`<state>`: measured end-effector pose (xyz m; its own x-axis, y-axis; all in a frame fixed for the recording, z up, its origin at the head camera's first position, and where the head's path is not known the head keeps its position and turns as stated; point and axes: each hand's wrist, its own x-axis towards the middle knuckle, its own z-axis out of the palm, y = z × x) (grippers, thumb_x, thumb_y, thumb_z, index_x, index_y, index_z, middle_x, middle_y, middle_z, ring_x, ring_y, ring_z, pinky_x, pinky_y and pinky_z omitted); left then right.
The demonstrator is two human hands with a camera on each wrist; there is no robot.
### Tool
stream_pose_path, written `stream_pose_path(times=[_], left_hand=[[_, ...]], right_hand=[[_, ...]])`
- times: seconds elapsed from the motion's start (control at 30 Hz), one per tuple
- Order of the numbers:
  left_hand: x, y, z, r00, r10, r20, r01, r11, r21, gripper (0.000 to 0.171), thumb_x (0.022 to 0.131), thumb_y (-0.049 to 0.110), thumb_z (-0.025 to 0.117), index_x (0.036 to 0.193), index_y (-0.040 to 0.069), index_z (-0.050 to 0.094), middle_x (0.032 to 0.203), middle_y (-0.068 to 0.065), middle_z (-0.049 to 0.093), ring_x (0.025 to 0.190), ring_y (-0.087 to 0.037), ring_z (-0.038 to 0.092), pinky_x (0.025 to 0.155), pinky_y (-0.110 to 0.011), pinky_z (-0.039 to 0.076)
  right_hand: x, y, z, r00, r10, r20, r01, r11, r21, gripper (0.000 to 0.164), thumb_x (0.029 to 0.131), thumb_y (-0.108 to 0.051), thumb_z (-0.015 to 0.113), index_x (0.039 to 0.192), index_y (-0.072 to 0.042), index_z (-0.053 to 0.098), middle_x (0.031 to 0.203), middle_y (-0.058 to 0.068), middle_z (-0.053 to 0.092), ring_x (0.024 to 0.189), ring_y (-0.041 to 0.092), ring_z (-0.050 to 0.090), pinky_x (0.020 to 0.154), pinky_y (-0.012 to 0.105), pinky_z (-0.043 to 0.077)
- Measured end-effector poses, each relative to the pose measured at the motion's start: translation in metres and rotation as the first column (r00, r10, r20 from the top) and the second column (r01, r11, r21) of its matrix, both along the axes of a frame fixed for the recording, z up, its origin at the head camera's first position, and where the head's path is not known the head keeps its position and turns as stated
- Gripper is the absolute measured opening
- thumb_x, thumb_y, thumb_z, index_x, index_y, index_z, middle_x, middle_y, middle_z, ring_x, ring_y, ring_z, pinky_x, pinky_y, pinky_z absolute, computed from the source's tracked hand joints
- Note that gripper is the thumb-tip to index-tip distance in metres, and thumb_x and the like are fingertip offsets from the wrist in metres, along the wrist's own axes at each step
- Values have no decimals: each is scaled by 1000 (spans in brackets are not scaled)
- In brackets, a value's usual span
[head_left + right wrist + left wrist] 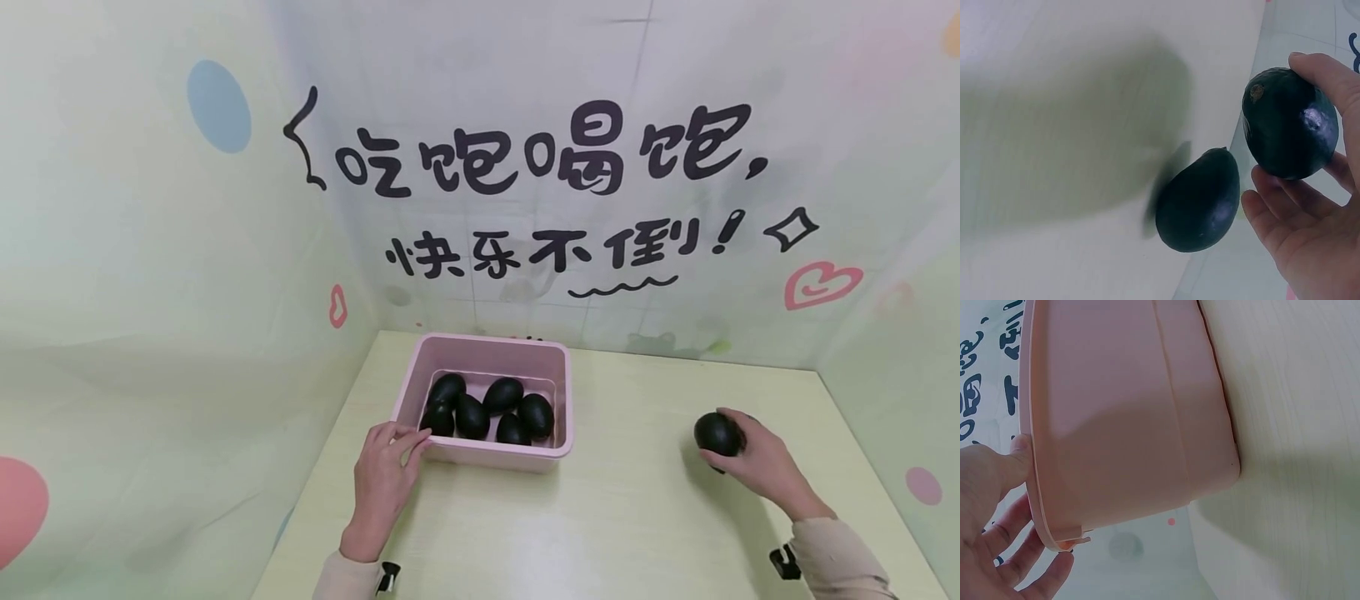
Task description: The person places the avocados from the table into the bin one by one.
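Observation:
In the head view, a pink plastic bin (pixel 491 454) holds several dark avocados (pixel 472 417). My left hand (pixel 384 479) pinches the bin's rim at its near left corner; the left wrist view shows the thumb and fingers (pixel 1050 575) against that rim (pixel 1035 487). Off to the right of the bin, my right hand (pixel 765 467) grips a dark avocado (pixel 716 433) between thumb and fingers, raised over the table. Below it, in the right wrist view, a second avocado (pixel 1200 203) lies on the tabletop, mostly hidden by the hand and held avocado in the head view.
The pale wooden table (pixel 622 517) meets a printed cloth backdrop (pixel 525 67) with black lettering behind the bin. Cloth walls rise on the left (pixel 150 333) and right (pixel 907 400) sides. Shadows of the arms fall across the tabletop.

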<state>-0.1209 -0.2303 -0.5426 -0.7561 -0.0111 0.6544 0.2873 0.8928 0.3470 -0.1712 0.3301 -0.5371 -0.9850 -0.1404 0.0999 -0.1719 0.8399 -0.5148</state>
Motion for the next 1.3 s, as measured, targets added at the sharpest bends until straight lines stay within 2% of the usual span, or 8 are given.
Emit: stream_pose_path(times=[0.1, 0.27, 0.77, 0.83, 1.03, 1.23, 1.3], left_hand=[[0, 0, 0, 1000, 1, -1, -1, 1000, -2, 21, 76, 13, 96, 95, 13, 87, 91, -4, 73, 99, -34, 68, 68, -44, 61], [0, 0, -1, 1000, 2, -3, -2, 1000, -3, 21, 76, 13, 96, 95, 13, 87, 91, -4, 73, 99, -34, 68, 67, -44, 60], [3, 2, -1, 1000, 9, 2, -9, 1000, 4, 21, 76, 14, 96, 95, 14, 88, 90, -4, 73, 98, -33, 67, 67, -44, 60], [2, 2, -1, 1000, 8, 5, -8, 1000, 4, 20, 77, 14, 96, 95, 14, 88, 90, -4, 73, 98, -34, 67, 67, -45, 60], [2, 1, 1, 1000, 7, 3, -7, 1000, -2, 20, 77, 13, 96, 95, 14, 88, 91, -4, 73, 98, -34, 67, 67, -45, 60], [1, 1, 2, 1000, 6, 3, -6, 1000, -5, 20, 77, 13, 96, 95, 14, 88, 91, -4, 73, 98, -35, 66, 67, -46, 60], [1, 1, 2, 1000, 7, 4, -7, 1000, -4, 20, 77, 12, 96, 95, 14, 87, 91, -4, 73, 98, -35, 66, 67, -46, 60]], right_hand=[[-2, -2, 5, 1000, 12, -2, -12, 1000, -5, 83, 86, -30, 89, 146, 11, 50, 138, 42, 58, 118, 59, 62, 88, 67, 54], [-4, -7, 12, 997, 28, -67, -29, 1000, -10, 80, 83, -27, 91, 144, 9, 53, 136, 40, 60, 115, 57, 64, 87, 66, 54], [-16, -24, 36, 988, 81, -132, -87, 996, -37, 76, 82, -29, 94, 143, 0, 58, 131, 27, 68, 101, 38, 69, 76, 37, 55], [-17, -26, 39, 986, 90, -138, -97, 994, -43, 76, 81, -28, 94, 143, 0, 58, 131, 27, 67, 101, 39, 69, 76, 37, 56], [-21, -32, 48, 984, 109, -138, -118, 991, -58, 78, 83, -27, 93, 145, 2, 57, 137, 28, 64, 108, 48, 71, 83, 48, 61], [-27, -40, 57, 975, 133, -179, -147, 987, -65, 75, 82, -24, 94, 143, 1, 59, 135, 25, 66, 111, 45, 71, 88, 47, 63], [-29, -43, 59, 970, 143, -199, -158, 985, -64, 74, 81, -24, 94, 142, 0, 60, 134, 23, 68, 111, 42, 71, 90, 43, 62]])
